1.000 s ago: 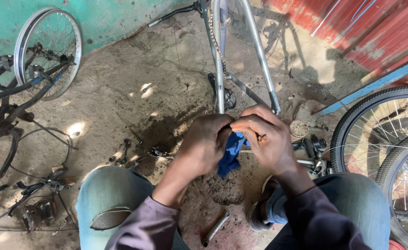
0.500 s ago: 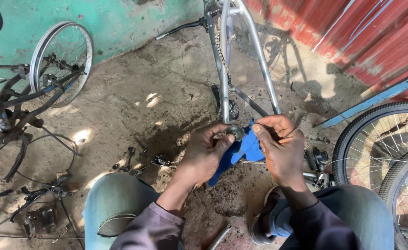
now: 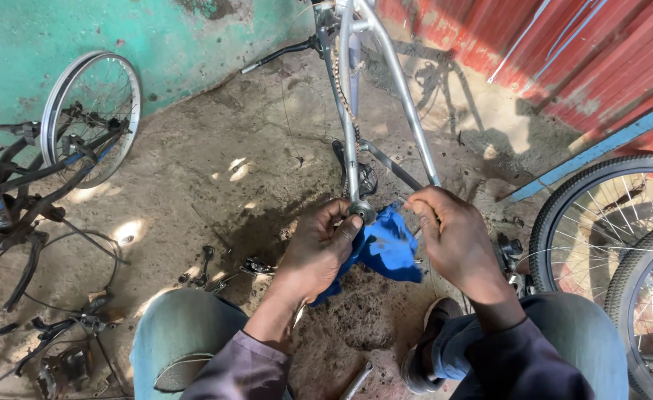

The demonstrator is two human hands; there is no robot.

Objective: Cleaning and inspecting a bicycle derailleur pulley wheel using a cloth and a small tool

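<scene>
A silver bicycle frame stands upended in front of me, its bottom bracket end pointing toward me. My left hand wraps around that bracket end, thumb over it, with part of a blue rag gathered in its palm. My right hand pinches the upper edge of the same rag beside the frame tube. The rag hangs spread between both hands. A chain runs along the frame above the bracket.
A loose spoked wheel leans on the green wall at left, among dark bicycle parts. Two tyred wheels stand at right by a red corrugated wall. Small metal parts lie on the dirt floor near my knees.
My hands were bunched together over the rag; they have moved apart, spreading it out. The left hand now grips the bracket end and the right pulls the rag's edge rightward.
</scene>
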